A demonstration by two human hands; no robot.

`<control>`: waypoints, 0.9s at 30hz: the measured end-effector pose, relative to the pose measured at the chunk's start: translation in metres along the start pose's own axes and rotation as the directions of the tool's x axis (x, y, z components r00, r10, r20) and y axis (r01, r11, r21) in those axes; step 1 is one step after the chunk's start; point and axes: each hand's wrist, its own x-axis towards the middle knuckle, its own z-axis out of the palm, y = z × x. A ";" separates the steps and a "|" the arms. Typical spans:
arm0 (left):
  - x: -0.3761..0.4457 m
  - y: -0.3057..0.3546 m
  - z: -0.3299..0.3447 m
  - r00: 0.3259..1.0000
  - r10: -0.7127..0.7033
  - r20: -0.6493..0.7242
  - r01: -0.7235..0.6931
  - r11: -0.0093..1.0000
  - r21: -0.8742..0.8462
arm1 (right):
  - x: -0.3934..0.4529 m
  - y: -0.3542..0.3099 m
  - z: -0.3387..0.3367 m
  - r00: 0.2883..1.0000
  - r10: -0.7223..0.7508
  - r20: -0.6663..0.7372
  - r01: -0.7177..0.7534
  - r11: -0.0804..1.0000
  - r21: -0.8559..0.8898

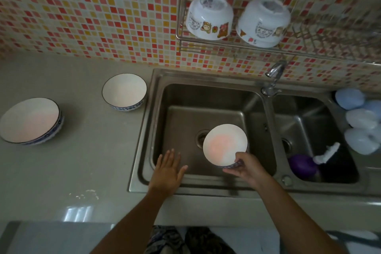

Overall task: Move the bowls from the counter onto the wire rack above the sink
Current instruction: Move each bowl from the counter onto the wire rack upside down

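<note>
The wire rack hangs on the tiled wall above the sink; two white bowls sit upside down at its left end, and the right stretch of wire is bare. The counter left of the sink holds two upright bowls, a small one near the sink's rim and a larger one at the far left edge. The left hand hovers flat and spread wide over the sink's front left corner, holding nothing. The right hand grips a blue-patterned bowl by its near rim, above the left basin, well below the rack
</note>
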 end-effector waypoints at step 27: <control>0.004 -0.003 0.008 0.995 -0.002 -0.101 0.009 0.998 0.065 | 0.016 0.024 0.009 0.852 -0.520 -0.062 0.306 0.590 -0.747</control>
